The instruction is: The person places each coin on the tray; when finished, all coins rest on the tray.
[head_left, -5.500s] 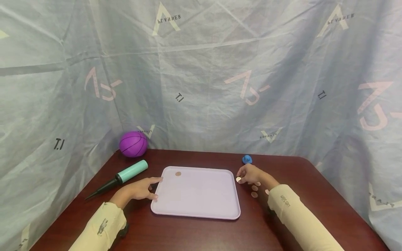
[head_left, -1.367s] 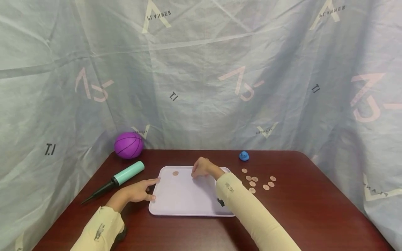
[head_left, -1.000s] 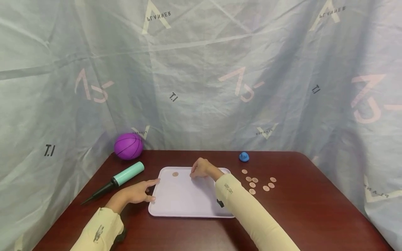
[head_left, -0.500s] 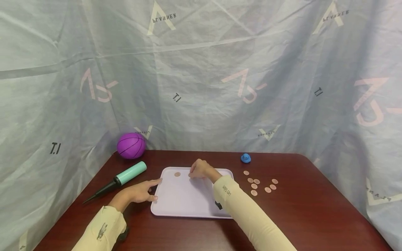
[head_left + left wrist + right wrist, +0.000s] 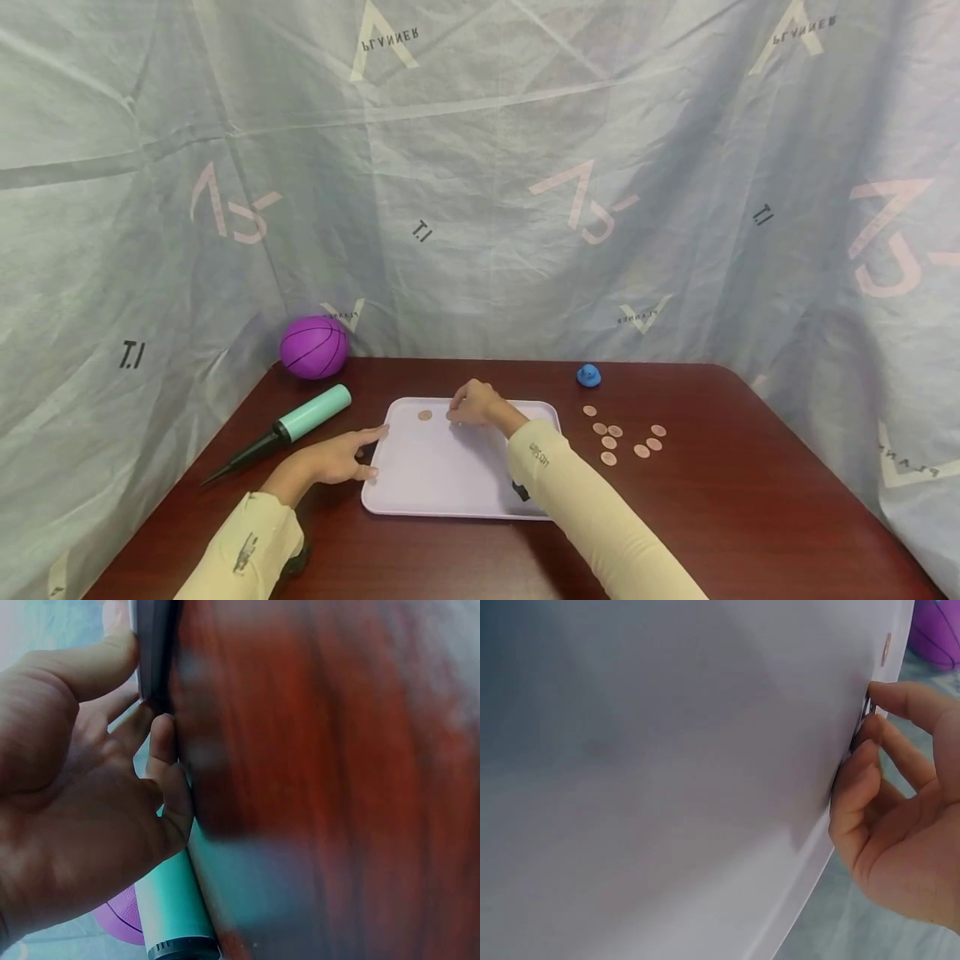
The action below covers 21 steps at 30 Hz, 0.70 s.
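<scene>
A pale lilac tray (image 5: 442, 471) lies on the dark red-brown table. At its left edge, my left hand (image 5: 330, 458) touches the rim with spread thumb and index finger; the left wrist view shows the thumb (image 5: 105, 664) against the rim. My right hand (image 5: 476, 403) is low over the tray's far part. Between its thumb and index finger it pinches a coin (image 5: 870, 706), mostly hidden by the fingers. Another copper-coloured coin (image 5: 425, 415) lies flat to its left, near the tray's far left corner.
Several loose coins (image 5: 609, 442) lie on the table right of the tray. Behind them is a blue rubber duck (image 5: 588, 376). On the left are a turquoise and black hand pump (image 5: 315, 414) and a purple ball (image 5: 314, 347). Grey cloth (image 5: 480, 250) hangs around the table.
Since the oldest frame, my right hand has carried a coin from the table's right side onto the tray. Lately it has shifted slightly left. The left hand stays at the rim.
</scene>
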Each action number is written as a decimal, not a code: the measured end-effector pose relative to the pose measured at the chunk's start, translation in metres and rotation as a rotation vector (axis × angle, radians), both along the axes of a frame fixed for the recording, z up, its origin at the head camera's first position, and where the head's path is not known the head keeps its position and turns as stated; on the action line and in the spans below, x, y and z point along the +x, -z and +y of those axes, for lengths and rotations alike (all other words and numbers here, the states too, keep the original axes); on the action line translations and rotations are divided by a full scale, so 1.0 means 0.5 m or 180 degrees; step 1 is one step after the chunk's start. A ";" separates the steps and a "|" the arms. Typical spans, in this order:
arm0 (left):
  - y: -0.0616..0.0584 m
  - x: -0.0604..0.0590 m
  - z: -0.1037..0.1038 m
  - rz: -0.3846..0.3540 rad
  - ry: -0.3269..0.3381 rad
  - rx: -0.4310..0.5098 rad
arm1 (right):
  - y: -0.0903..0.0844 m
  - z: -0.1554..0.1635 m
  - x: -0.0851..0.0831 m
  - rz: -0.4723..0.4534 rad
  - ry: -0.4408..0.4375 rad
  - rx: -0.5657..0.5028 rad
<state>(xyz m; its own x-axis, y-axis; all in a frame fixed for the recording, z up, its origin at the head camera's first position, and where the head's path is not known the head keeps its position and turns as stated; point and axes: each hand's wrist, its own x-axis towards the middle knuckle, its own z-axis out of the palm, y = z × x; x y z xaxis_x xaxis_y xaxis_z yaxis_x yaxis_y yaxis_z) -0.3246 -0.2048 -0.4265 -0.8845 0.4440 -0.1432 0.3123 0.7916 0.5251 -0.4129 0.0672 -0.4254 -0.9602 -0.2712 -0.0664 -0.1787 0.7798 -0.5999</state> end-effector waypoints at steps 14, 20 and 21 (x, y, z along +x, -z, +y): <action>-0.004 0.001 0.000 -0.0019 -0.0041 -0.0028 | 0.007 -0.005 0.003 0.0195 -0.0073 -0.0002; -0.006 0.002 0.000 -0.0005 0.0010 -0.0028 | 0.004 -0.005 0.000 0.0286 -0.0131 0.0074; -0.005 0.002 0.000 -0.0008 0.0014 -0.0019 | 0.003 -0.004 0.001 0.0281 -0.0133 0.0082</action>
<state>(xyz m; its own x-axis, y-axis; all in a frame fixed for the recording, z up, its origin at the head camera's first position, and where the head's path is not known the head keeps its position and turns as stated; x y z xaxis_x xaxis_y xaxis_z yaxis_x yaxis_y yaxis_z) -0.3237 -0.2049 -0.4243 -0.8822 0.4470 -0.1481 0.3145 0.7934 0.5212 -0.4125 0.0651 -0.4269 -0.9505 -0.3105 0.0107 -0.2629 0.7855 -0.5603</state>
